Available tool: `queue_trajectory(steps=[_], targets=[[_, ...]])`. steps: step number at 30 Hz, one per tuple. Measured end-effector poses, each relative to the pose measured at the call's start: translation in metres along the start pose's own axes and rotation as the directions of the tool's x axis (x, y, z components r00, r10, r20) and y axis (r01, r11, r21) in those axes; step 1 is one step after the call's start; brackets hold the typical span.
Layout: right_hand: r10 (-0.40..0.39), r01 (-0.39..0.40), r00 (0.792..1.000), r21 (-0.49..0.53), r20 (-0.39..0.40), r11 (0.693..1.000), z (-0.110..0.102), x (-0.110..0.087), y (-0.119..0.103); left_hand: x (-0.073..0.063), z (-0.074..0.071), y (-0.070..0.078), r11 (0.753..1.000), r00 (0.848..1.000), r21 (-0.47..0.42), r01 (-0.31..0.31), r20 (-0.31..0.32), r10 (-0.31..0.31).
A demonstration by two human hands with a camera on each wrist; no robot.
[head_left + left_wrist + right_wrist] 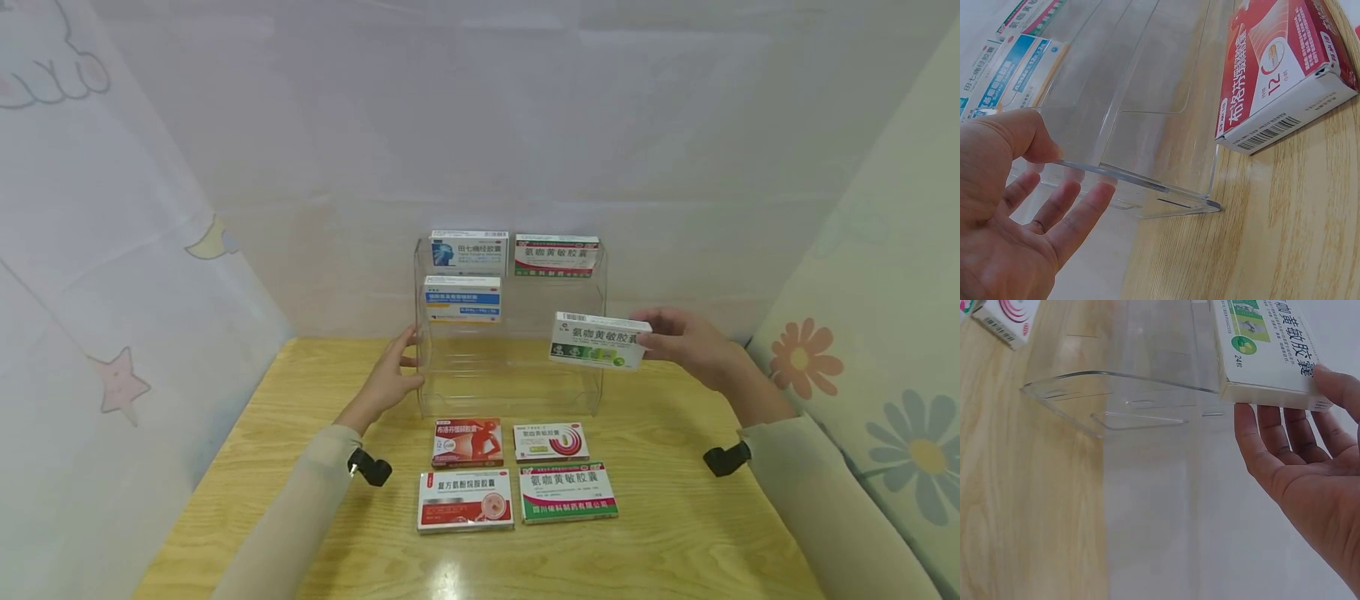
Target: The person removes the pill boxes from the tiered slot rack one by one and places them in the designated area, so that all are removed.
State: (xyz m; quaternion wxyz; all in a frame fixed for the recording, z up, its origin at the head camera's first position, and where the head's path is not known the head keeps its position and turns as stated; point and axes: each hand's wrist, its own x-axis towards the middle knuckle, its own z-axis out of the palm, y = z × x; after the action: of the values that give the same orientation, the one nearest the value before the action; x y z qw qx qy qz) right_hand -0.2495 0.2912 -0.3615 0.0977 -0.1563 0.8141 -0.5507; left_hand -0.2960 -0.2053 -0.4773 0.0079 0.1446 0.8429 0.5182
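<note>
A clear acrylic display rack [517,387] stands on the table. My left hand [392,377] grips its left side edge, the thumb on one face and fingertips [1105,190] behind the panel. At the rack's right side my right hand [686,343] holds a white-and-green medicine box [598,343] by its right end, thumb on the front face. In the right wrist view this box [1266,350] overlaps the rack's side panel [1129,378]. On the rack, a blue-and-white box [462,300] sits in the left of the middle tier.
The top tier carries a white box with a blue picture [469,254] and a green-and-red box [557,257]. In front of the rack lie a red box [467,442], a small white box with pink rings [551,442], a red-and-white box [465,500] and another green-and-white box [567,492].
</note>
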Motion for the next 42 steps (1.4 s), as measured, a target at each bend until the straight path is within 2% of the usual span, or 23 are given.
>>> queue_trajectory(steps=[10, 16, 18, 27, 34, 39, 42], targets=[[0.058, -0.058, 0.998, 0.058, 0.007, 0.997, 0.000, -0.024, 0.024, -0.003, 0.002, 0.004, 1.000, 1.000, -0.022, -0.004, 0.002, 0.004], [0.107, -0.105, 0.994, 0.053, -0.022, 0.993, 0.001, -0.036, 0.040, -0.011, -0.002, 0.025, 1.000, 1.000, -0.014, 0.011, 0.027, -0.010], [0.122, -0.120, 0.992, 0.065, -0.032, 0.991, 0.001, -0.040, 0.045, -0.012, -0.003, 0.029, 1.000, 0.999, -0.015, 0.014, 0.032, -0.013], [0.137, -0.135, 0.990, 0.111, -0.013, 0.985, -0.002, -0.050, 0.070, -0.003, 0.000, 0.002, 1.000, 1.000, -0.014, -0.003, 0.012, 0.003], [0.159, -0.158, 0.987, 0.131, 0.010, 0.979, -0.005, -0.055, 0.088, -0.003, -0.001, 0.001, 1.000, 1.000, -0.009, -0.004, 0.000, 0.004], [0.205, -0.206, 0.979, 0.139, 0.017, 0.969, -0.004, -0.057, 0.098, -0.002, -0.001, 0.001, 1.000, 1.000, -0.007, 0.001, -0.001, -0.001], [0.257, -0.255, 0.966, 0.152, 0.009, 0.955, -0.004, -0.059, 0.105, -0.002, -0.001, 0.001, 1.000, 1.000, -0.005, -0.005, 0.003, 0.005]])
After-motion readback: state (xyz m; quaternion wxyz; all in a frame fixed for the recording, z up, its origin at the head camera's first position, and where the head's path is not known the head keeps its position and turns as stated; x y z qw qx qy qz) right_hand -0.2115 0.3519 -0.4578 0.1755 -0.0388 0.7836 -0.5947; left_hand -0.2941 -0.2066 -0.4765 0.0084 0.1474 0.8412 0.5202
